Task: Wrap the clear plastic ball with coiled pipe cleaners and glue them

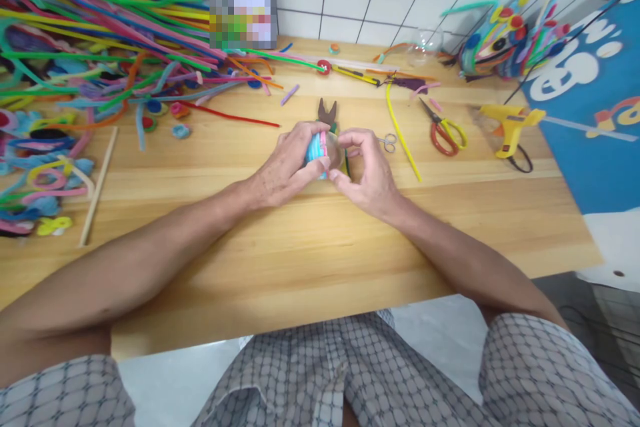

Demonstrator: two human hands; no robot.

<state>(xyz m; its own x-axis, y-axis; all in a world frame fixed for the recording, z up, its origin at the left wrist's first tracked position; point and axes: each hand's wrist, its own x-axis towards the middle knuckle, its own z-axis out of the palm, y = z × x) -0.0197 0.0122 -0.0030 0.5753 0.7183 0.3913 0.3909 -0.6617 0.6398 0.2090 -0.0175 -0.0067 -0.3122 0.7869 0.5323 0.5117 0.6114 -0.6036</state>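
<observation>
Above the middle of the wooden table, my left hand [287,167] grips a small clear ball [334,152], its left part wrapped in blue and pink pipe cleaner [316,149]. Thumb and fingers of that hand press on the wrapped side. My right hand [369,170] curls its thumb and fingers around the bare, see-through side, with the fingertips at its surface. Partly hidden behind the hands lie pliers [327,112] with dark jaws pointing away. Just right of my right hand are the ring handles of small metal scissors [389,142].
Many coloured pipe cleaners [125,20] are heaped at the left, near a wooden stick [99,187]. To the right lie a yellow pipe cleaner [403,133], red-and-yellow scissors [444,133] and a yellow glue gun [511,125]. A yellow cutter [356,75] and a clear dome [425,47] lie farther back.
</observation>
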